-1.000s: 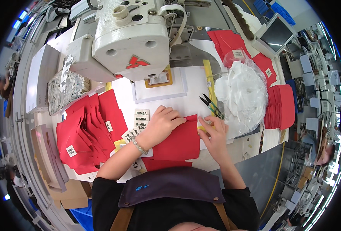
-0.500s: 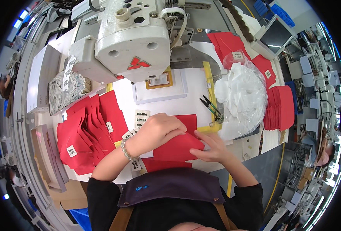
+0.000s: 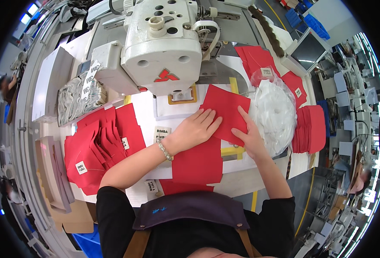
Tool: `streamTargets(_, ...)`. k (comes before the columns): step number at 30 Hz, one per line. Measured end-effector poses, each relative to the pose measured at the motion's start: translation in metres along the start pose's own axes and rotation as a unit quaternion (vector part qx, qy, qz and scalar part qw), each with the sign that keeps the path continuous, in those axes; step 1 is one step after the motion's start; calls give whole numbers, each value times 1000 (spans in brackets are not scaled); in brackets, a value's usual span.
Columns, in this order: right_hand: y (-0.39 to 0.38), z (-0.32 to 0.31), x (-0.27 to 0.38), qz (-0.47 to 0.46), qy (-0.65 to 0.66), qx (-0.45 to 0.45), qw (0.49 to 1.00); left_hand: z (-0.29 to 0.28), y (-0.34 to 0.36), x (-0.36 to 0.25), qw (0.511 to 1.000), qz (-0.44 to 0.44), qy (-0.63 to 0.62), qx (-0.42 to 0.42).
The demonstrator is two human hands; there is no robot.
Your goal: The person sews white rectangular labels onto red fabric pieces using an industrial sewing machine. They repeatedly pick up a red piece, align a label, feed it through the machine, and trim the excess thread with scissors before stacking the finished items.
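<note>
A flat red fabric piece (image 3: 226, 103) lies tilted in front of the sewing machine head (image 3: 162, 60). My left hand (image 3: 198, 129) rests on its lower left part, fingers stretched out, a beaded bracelet at the wrist. At the right edge, my right hand (image 3: 252, 137) touches the same piece with thumb and index finger spread apart on top. Beneath it, another red piece (image 3: 196, 163) lies on the white work surface, nearer to me. Small printed cloth labels (image 3: 162, 132) lie left of my left hand, partly covered by it.
Red pieces with labels are piled at left (image 3: 91, 159). A clear bag of white material (image 3: 273, 116) sits at right, beside a red stack (image 3: 312, 129). A bin of grey-white cloth strips (image 3: 80, 101), a white box (image 3: 50, 84) and a small monitor (image 3: 308, 49) stand around the table.
Both hands have moved away from me and right, with the red piece now turned and nearer the machine. It covers the black-bladed snips seen before. A second red piece shows more fully below.
</note>
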State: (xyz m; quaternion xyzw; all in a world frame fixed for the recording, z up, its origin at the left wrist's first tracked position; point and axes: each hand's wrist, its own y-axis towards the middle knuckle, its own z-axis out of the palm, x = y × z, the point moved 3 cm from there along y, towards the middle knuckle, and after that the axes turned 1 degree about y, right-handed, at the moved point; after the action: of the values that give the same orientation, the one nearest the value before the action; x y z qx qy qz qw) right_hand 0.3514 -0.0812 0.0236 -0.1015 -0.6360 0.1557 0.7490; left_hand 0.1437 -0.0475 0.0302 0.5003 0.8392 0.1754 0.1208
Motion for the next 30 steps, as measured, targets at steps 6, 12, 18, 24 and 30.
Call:
streamTargets(6,4,-9,-1,-76,-169,11,983,-5,-20,7,994,104,8,-11)
streamTargets(12,18,2,15,-116,-286,15,951,-7,-25,17,993,109,37,-37)
streamTargets(18,54,8,25,-158,-362,43,918,-1,-31,34,995,75,63,-19)
streamTargets(24,79,36,15,-203,-252,41,945,-13,-53,51,993,39,108,-9)
streamTargets(30,76,59,12,-256,-320,42,911,-14,-80,69,991,-19,131,-22)
